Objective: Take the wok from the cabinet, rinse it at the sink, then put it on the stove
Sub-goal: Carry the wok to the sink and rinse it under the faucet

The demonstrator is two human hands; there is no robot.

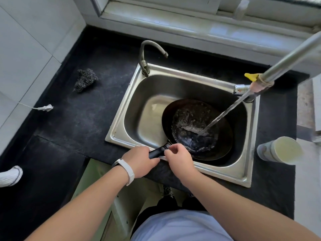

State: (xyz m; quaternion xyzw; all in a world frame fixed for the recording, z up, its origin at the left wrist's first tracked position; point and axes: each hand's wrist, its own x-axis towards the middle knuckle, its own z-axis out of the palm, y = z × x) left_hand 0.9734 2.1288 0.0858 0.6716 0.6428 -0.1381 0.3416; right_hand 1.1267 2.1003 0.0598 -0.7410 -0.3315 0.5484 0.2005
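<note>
A dark round wok (220, 145) lies in the steel sink (125, 122), towards its right side. Water streams from the pipe tap (243, 88) at the sink's right rim and splashes in the wok's bowl. The wok's black handle (157, 152) sticks out over the sink's front edge. My left hand (139, 161) is wrapped around that handle. My right hand (178, 160) sits just right of it, fingers curled on the handle where it meets the pan.
A curved faucet (147, 54) stands at the sink's back left corner. A steel scourer (85, 80) and a small white plug on a cord (45, 108) lie on the black counter at left. A white cup-like container (279, 150) is right of the sink.
</note>
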